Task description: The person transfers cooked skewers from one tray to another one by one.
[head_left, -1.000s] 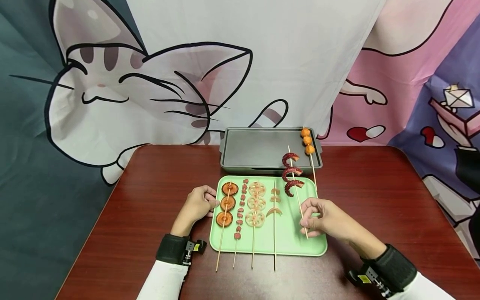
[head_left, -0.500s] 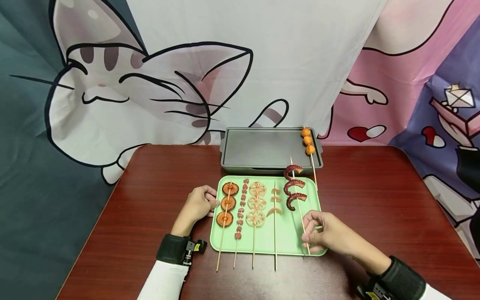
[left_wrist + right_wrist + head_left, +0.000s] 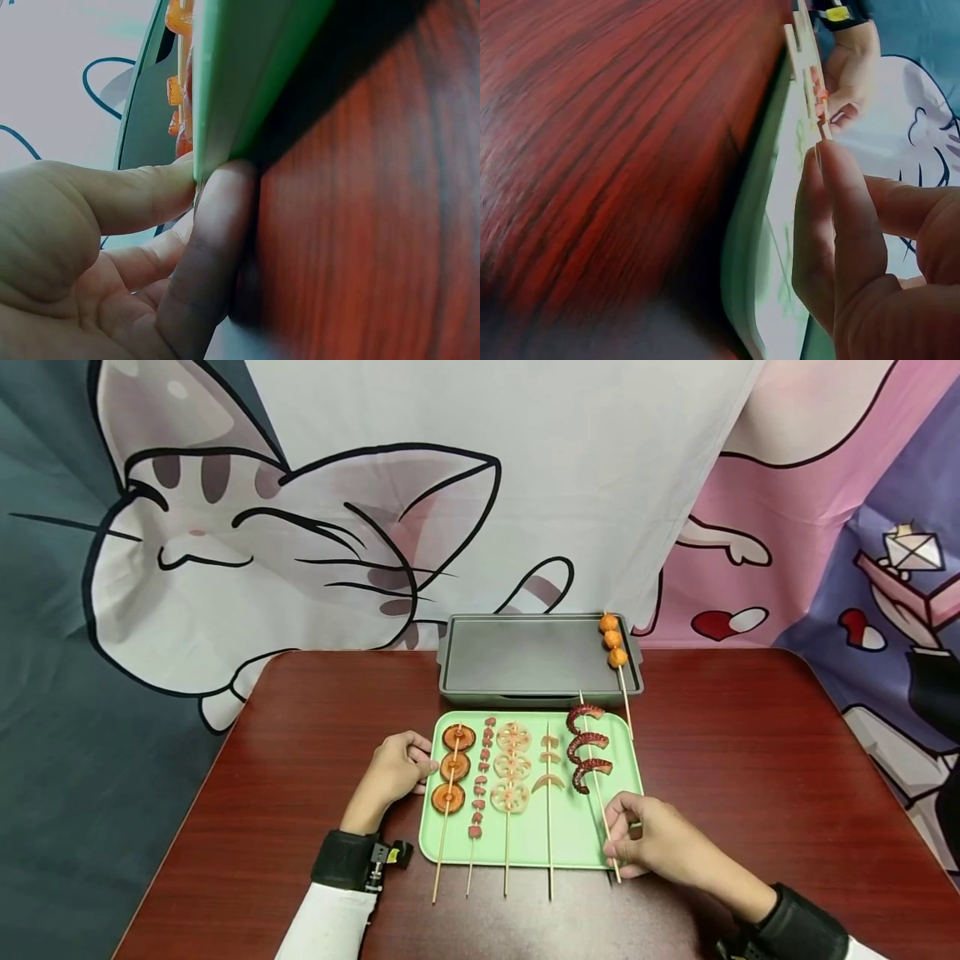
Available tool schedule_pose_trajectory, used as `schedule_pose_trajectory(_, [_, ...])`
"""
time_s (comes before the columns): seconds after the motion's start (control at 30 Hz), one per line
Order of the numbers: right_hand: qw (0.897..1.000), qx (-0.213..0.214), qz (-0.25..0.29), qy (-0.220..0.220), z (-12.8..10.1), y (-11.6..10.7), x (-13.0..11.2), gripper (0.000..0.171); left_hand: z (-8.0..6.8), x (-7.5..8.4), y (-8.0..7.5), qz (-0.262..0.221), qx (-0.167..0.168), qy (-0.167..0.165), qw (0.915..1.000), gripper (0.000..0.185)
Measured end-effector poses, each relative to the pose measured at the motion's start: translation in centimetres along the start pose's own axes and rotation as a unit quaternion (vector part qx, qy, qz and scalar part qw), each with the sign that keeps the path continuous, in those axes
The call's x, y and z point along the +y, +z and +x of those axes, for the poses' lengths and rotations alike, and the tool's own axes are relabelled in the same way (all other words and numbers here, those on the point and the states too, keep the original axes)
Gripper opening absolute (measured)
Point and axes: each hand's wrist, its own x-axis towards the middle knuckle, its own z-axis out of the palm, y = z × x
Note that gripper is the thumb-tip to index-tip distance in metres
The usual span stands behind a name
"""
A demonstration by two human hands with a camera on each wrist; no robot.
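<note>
My right hand [image 3: 652, 839] pinches the lower stick of a skewer of dark red octopus tentacle pieces [image 3: 587, 741], held over the right part of a light green tray [image 3: 585, 852]. In the right wrist view the thumb and fingertips [image 3: 832, 161] meet at the stick. At the tray's left rim, my left hand [image 3: 396, 766] grips the edge. The left wrist view shows its thumb and a finger [image 3: 225, 195] on either side of the green rim [image 3: 240, 75]. On the tray lie skewers of mushroom slices [image 3: 453, 767], small pink meat pieces [image 3: 481, 779], lotus root slices [image 3: 510, 797] and tan curved pieces [image 3: 550, 758].
Behind the green tray stands a dark grey baking pan [image 3: 525, 652]. A skewer of orange balls [image 3: 612, 640] lies along its right side, its stick jutting over the front. The brown wooden table [image 3: 322, 710] reaches back to a cartoon-cat cloth [image 3: 360, 410].
My right hand has drawn the octopus skewer toward me, so its stick end now reaches past the tray's front edge. My left hand stays at the tray's left rim.
</note>
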Motion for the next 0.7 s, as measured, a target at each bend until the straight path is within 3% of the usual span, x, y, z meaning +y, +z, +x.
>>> schedule_pose_trajectory(0.3, [0.999,0.017,-0.040,-0.003,-0.82,0.89,0.67,0.023,0.19,-0.11,-0.10,0.003,-0.003,-0.004,1.0000,0.019])
schedule_pose_trajectory(0.7, [0.999,0.005,-0.029,0.019,-0.54,1.05,0.43,0.024,0.17,-0.08,-0.11,-0.001,-0.006,-0.003,1.0000,0.019])
